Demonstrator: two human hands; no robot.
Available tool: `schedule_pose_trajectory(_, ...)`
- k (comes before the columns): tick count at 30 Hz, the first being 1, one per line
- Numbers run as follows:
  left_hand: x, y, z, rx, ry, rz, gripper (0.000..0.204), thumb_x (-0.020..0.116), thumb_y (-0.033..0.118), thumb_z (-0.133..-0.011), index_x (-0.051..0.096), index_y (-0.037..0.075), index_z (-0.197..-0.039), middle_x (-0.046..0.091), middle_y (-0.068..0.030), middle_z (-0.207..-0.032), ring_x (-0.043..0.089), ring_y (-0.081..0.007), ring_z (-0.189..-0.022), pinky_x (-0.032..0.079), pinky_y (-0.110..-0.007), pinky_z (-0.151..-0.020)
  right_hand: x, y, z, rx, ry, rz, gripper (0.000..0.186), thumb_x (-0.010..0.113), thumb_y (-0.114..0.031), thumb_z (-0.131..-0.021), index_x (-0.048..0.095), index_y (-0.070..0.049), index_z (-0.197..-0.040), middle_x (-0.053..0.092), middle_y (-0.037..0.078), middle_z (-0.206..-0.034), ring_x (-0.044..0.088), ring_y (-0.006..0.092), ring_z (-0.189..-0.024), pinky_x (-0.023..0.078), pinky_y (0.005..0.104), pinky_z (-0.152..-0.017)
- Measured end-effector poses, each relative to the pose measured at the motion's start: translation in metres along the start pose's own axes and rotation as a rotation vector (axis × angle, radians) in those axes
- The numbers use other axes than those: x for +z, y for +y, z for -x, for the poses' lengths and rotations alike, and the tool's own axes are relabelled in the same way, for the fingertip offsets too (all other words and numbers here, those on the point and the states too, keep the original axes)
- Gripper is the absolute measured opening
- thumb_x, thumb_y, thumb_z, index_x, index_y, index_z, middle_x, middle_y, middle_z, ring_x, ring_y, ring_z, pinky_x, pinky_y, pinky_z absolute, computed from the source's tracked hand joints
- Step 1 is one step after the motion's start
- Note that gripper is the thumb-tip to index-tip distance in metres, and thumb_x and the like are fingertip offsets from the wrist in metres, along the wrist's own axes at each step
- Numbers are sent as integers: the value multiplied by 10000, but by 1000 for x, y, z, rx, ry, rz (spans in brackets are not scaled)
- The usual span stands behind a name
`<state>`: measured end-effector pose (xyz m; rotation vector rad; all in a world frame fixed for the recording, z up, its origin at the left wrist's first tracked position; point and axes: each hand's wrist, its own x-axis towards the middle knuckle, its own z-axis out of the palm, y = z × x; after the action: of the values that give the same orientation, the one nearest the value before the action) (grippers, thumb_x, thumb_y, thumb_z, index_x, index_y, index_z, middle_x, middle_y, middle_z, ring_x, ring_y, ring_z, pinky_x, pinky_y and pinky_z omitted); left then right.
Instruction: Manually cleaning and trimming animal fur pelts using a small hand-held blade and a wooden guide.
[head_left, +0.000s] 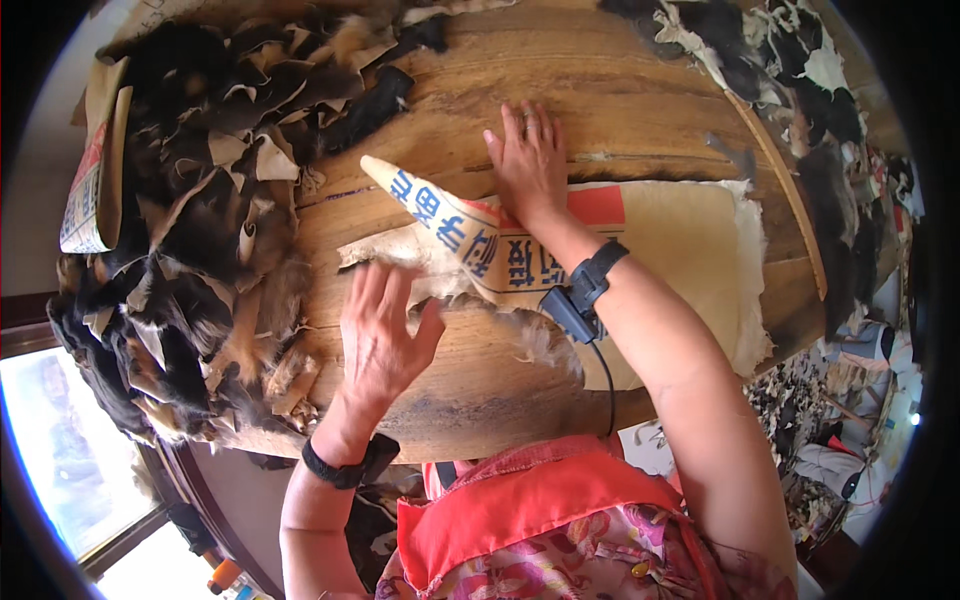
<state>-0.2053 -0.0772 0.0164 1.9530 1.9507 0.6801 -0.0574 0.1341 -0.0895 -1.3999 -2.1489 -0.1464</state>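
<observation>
My left hand (385, 335) is open, thumb apart, its fingertips at the edge of a pale piece of hide (410, 245). Whether they touch it I cannot tell. My right hand (530, 160) lies open and flat on the wood, fingers stretched away from me. Beneath its wrist is a cream paper sheet (515, 250) with blue and red print, its left end curling up to a point. To the right, a wide cream piece (690, 270) with a ragged, fringed edge lies flat on the board. A tuft of fur (545, 345) shows below the paper.
Dark and tan fur scraps (200, 200) are heaped at the left, beside a folded printed paper (100, 180). More black and white fur pieces (760, 60) lie at the right behind a thin wooden strip (780, 190). The wooden board (480, 80) has long cracks. A cable (612, 390) hangs from my right wrist device.
</observation>
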Motion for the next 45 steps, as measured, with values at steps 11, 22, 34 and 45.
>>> schedule_pose_trajectory(11, 6, -3, -76, -185, -139, -376, 265, 773, 288, -786, 646, 70, -867, 685, -128, -778, 673, -347, -801, 517, -461, -760, -11, 4, 0, 128, 73, -402, 311, 538, -226, -990, 564, 2, -1200, 594, 234, -1164, 509, 408, -1165, 374, 502, -1050)
schedule_pose_trajectory(22, 30, -24, -71, -194, -12, -126, 344, 741, 376, -860, 647, 44, -856, 719, -161, -776, 698, -356, -736, 529, -428, -667, -194, 180, 80, 389, -165, -453, 290, 768, -195, -842, 627, -58, -1056, 625, 85, -792, 595, 225, -638, 496, 355, -606)
schedule_pose_trajectory(34, 33, -29, -83, -333, -132, 104, 193, 752, 146, -829, 665, -24, -799, 635, -68, -636, 546, -91, -602, 449, -308, -552, -214, 264, 157, 853, -289, -503, 273, 783, -269, -805, 709, -23, -897, 684, 101, -787, 645, 178, -721, 506, 330, -669)
schedule_pose_trajectory(45, 39, -5, -86, -395, -126, -107, 138, 730, 152, -783, 691, 35, -844, 709, -169, -786, 709, -338, -787, 529, -408, -689, -201, 292, 148, 941, -324, -593, 247, 745, -241, -794, 704, -14, -882, 683, 74, -742, 625, 136, -688, 498, 316, -637)
